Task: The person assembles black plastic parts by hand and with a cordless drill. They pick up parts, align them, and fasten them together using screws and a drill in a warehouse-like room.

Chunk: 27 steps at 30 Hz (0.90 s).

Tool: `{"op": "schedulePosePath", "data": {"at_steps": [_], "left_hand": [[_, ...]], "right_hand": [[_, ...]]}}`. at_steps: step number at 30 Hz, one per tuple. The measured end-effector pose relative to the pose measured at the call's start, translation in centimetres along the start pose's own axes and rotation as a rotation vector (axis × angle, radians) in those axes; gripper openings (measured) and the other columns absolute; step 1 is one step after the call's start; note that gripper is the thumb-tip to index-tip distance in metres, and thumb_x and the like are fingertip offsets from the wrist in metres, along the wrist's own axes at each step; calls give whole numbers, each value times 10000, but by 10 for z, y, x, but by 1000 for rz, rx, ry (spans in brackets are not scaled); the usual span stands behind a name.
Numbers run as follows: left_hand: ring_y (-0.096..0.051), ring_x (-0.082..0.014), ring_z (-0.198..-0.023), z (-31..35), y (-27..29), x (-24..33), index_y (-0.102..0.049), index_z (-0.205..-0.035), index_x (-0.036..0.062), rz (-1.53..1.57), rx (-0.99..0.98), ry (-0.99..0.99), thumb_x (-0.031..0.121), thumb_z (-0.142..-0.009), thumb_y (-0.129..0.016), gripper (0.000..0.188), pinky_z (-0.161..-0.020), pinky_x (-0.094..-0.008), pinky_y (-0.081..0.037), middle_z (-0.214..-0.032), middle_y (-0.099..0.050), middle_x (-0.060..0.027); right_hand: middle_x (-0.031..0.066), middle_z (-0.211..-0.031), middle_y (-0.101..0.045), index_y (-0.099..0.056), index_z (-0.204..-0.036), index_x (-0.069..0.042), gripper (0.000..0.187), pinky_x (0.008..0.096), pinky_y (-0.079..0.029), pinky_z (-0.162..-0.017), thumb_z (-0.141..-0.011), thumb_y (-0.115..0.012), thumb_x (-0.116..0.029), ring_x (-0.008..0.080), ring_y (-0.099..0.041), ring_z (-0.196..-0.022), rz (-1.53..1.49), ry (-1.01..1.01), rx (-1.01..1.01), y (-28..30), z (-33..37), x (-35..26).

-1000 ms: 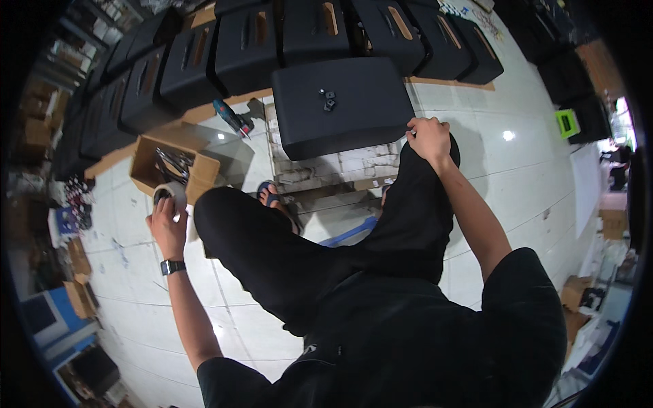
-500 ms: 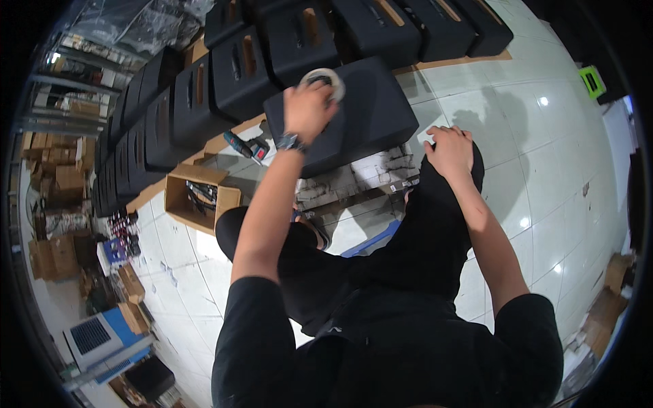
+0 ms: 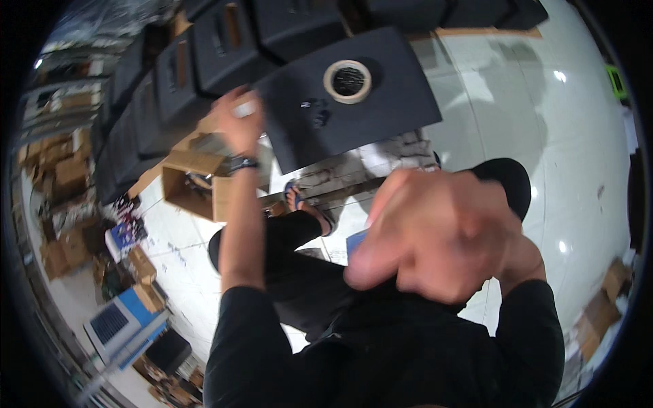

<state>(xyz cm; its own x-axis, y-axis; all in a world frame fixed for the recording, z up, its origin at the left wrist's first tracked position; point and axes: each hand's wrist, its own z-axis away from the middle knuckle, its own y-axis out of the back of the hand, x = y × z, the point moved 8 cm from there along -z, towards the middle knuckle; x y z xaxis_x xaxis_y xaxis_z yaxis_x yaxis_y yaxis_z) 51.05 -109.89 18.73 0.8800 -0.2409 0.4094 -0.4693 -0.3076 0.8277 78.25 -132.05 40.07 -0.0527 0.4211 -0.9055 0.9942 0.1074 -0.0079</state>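
A cream ring like a tape roll (image 3: pixel 347 82), with small dark pieces like screws inside it, lies flat on a black box-shaped panel (image 3: pixel 388 68). A few more small dark pieces (image 3: pixel 316 112) are loose on the panel beside it. My left hand (image 3: pixel 238 121), smeared by motion, is just off the panel's left edge, near the open carton; a small pale patch shows at it, and what it touches is hidden. My right hand (image 3: pixel 442 238) is raised close to the camera over my lap, large and blurred, its fingers unclear.
Rows of black boxes (image 3: pixel 224 51) with slots stand behind and left. An open cardboard carton (image 3: pixel 194 183) sits on the white tiled floor (image 3: pixel 490 129). A printed wrapped bundle (image 3: pixel 367 163) is under the panel. At lower left are a blue-and-white item (image 3: pixel 119 323) and several cartons.
My left hand has left the ring and moved left, off the panel. My right hand has risen from my knee toward the camera. The drill seen earlier beside the panel is no longer visible.
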Motion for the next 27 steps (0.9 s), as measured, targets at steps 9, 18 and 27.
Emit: {"op": "schedulePosePath", "data": {"at_steps": [9, 18, 27], "left_hand": [[-673, -273, -878, 100, -171, -429, -641, -1161, 3, 54, -540, 873, 683, -822, -814, 780, -760, -499, -571, -1008, -668, -121], [-469, -178, -461, 112, -161, -415, -593, -889, 46, 651, -247, 1292, 401, -998, -739, 399, -424, -309, -479, -676, -527, -42], [-509, -106, -556, 78, 97, -253, -580, -1050, 73, 480, -138, 720, 329, -1055, -684, 276, -464, -256, -432, -778, -566, -1]], "right_hand": [[59, -958, -759, -722, -1102, -41, 198, 293, -557, -647, -909, -736, -84, 173, -705, -738, 161, -29, 212, 25, -22, 105], [50, -1018, -736, -720, -1319, -86, 411, 226, -538, -664, -914, -771, -43, 89, -673, -756, 398, -150, 453, 100, -37, 220], [55, -972, -739, -707, -1292, -92, 378, 317, -573, -728, -920, -772, -106, 162, -690, -748, 403, -235, 249, 76, -27, 241]]}}
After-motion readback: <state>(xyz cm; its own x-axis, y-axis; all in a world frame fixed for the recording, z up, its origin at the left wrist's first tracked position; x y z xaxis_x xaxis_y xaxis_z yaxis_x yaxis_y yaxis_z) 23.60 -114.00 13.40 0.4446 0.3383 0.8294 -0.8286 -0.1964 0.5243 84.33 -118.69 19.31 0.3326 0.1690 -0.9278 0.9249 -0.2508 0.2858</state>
